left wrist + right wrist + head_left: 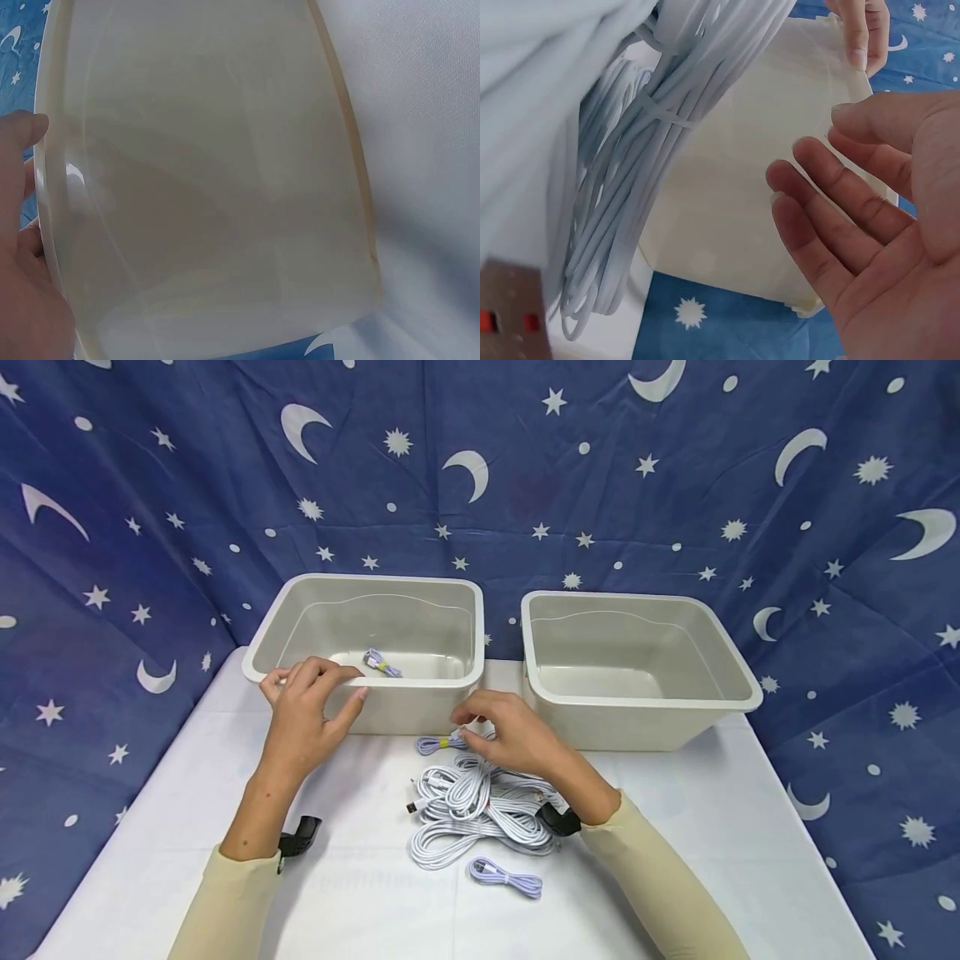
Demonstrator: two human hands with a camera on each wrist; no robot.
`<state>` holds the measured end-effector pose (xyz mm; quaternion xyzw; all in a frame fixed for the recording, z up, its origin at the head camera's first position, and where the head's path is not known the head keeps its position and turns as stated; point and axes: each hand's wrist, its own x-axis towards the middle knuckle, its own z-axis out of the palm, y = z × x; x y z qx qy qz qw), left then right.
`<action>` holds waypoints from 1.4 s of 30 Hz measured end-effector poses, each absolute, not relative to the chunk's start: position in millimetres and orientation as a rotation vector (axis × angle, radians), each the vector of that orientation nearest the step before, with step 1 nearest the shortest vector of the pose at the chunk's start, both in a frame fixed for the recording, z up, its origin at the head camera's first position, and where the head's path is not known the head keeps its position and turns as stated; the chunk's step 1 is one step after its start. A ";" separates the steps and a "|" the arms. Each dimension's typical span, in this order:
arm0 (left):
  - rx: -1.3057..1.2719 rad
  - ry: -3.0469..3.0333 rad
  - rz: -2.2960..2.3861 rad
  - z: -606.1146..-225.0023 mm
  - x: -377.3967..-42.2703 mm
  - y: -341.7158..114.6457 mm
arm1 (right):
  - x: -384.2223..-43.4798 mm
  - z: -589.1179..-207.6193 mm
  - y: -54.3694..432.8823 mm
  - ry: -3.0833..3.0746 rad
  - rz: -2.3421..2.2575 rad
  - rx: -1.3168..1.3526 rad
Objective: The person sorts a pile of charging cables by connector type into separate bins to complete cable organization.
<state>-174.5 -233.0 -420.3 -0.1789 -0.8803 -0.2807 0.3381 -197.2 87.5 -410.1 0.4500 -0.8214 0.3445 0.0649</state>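
Observation:
My left hand grips the front rim of the left beige bin, fingers over the edge and thumb on the outer face. Inside that bin lies a small lavender cable bundled with a yellow tie. Close to the bin's front right corner, my right hand hovers with loosely bent fingers, and the right wrist view shows nothing held in it. Just left of its fingertips is another lavender cable with a yellow tie, partly hidden. White coiled cables lie piled below this hand.
A second beige bin stands to the right, with no objects visible inside. Another lavender cable lies in front of the pile on the white tabletop. A blue star-and-moon curtain hangs behind and at both sides.

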 end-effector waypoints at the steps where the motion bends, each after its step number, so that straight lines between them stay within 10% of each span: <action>1: -0.466 -2.294 -0.729 -420.3 -174.5 -233.0 | -197.4 -409.9 87.2 -2.488 1.031 1.356; 42: -0.464 -2.296 -0.729 -419.3 -173.7 -232.6 | -215.8 -426.2 70.4 -2.975 0.367 1.466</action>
